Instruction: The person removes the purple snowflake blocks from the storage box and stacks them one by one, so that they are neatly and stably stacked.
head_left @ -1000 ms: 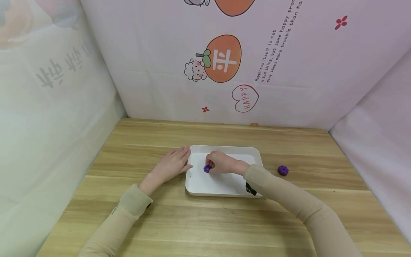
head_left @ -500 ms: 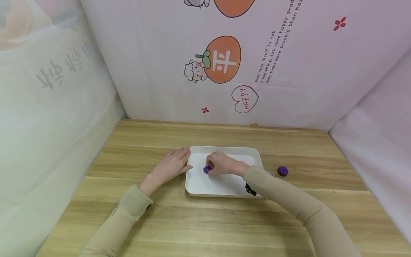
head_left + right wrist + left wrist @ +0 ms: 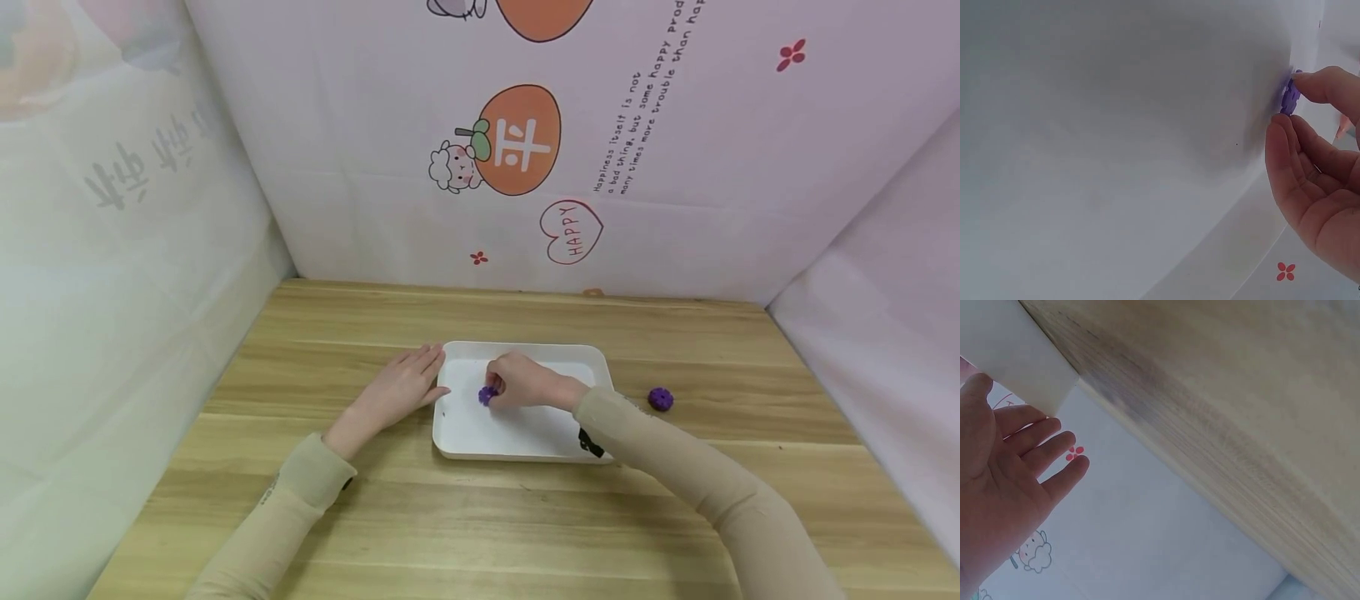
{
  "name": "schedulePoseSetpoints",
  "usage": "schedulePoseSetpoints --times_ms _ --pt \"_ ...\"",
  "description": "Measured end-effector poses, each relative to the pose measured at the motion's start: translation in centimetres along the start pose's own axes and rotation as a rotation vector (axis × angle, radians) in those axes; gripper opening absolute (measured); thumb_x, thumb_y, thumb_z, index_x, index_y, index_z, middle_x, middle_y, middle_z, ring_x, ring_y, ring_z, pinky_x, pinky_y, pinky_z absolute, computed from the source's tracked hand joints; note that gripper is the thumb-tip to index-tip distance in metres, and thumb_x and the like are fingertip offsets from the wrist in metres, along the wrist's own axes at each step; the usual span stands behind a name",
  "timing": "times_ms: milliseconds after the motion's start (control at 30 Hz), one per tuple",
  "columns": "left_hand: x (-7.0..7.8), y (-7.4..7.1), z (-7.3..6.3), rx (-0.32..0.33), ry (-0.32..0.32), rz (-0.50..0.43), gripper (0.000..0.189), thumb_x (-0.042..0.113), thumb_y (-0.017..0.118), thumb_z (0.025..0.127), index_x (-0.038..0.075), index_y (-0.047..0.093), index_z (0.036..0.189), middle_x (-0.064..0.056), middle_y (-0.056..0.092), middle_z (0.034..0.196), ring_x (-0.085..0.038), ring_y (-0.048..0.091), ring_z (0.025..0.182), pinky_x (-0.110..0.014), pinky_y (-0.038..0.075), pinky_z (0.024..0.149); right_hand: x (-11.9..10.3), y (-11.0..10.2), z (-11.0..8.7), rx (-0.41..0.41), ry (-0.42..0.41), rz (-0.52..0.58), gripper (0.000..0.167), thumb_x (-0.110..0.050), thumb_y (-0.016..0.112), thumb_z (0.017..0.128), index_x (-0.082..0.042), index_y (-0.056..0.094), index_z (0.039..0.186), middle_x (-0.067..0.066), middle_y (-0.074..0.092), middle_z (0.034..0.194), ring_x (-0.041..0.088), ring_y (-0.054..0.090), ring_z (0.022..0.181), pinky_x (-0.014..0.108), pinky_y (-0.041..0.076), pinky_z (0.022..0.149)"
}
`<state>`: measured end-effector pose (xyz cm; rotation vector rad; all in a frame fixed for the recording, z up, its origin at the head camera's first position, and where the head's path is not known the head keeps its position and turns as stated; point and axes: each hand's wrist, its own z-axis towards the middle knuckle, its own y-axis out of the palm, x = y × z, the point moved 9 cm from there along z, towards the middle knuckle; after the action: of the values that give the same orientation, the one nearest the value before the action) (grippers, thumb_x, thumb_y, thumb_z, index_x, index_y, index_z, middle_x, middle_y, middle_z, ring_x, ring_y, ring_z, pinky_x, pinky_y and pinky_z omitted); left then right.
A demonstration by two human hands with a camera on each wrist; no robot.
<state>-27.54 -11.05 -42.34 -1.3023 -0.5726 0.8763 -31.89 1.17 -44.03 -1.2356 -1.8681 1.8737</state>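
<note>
My right hand [image 3: 516, 380] reaches into a white tray [image 3: 517, 442] and pinches a purple snowflake disc [image 3: 487, 396] between thumb and fingertips. In the right wrist view, the disc [image 3: 1290, 94] is partly covered by the thumb and fingers, close to the tray's bottom; whether it touches the bottom I cannot tell. At the tray's left rim lies my left hand [image 3: 401, 386], its fingers extended against the edge. Seen from the left wrist, this hand [image 3: 1013, 456] holds nothing, with fingertips at the tray wall [image 3: 1029, 369]. Another purple notched piece [image 3: 661, 399] lies on the table, right of the tray.
The wooden table [image 3: 510, 533] extends around the tray. A white printed cloth [image 3: 375, 192] stands as a wall at the back, with more white cloth at the left and right sides.
My right hand has shifted very slightly to the right along with the pinched disc. My left hand stays at the tray's rim, and the other purple piece has not moved.
</note>
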Motion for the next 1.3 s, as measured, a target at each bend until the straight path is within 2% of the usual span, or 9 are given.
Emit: schedulePoseSetpoints --times_ms 267,667,1300 --pt "0.1 -0.1 0.0 0.051 0.018 -0.002 0.063 0.043 0.058 0.098 -0.007 0.054 0.137 -0.020 0.056 0.144 -0.034 0.057 0.131 -0.047 0.050 0.108 0.5 -0.9 -1.2 0.004 0.020 -0.013 0.018 -0.013 0.079 0.083 -0.002 0.071 0.094 0.006 0.071 0.088 0.010 0.060 0.078 0.021 0.054 0.073" --pt "0.0 0.0 0.0 0.014 0.015 -0.016 0.062 0.042 0.055 0.100 -0.007 0.052 0.139 -0.021 0.053 0.146 -0.035 0.055 0.133 -0.047 0.049 0.109 2.2 -2.6 -3.7 0.022 0.068 -0.013 0.018 -0.013 0.079 0.083 -0.002 0.069 0.095 0.007 0.071 0.089 0.017 0.063 0.081 0.024 0.054 0.072" --pt "0.4 -0.1 0.0 0.036 0.028 -0.024 0.062 0.042 0.055 0.100 -0.007 0.052 0.139 -0.021 0.054 0.145 -0.034 0.056 0.133 -0.047 0.050 0.109 5.2 -4.2 -7.8 0.096 0.098 -0.013 0.016 -0.014 0.078 0.083 -0.003 0.070 0.093 0.007 0.071 0.088 0.013 0.063 0.078 0.022 0.055 0.068"
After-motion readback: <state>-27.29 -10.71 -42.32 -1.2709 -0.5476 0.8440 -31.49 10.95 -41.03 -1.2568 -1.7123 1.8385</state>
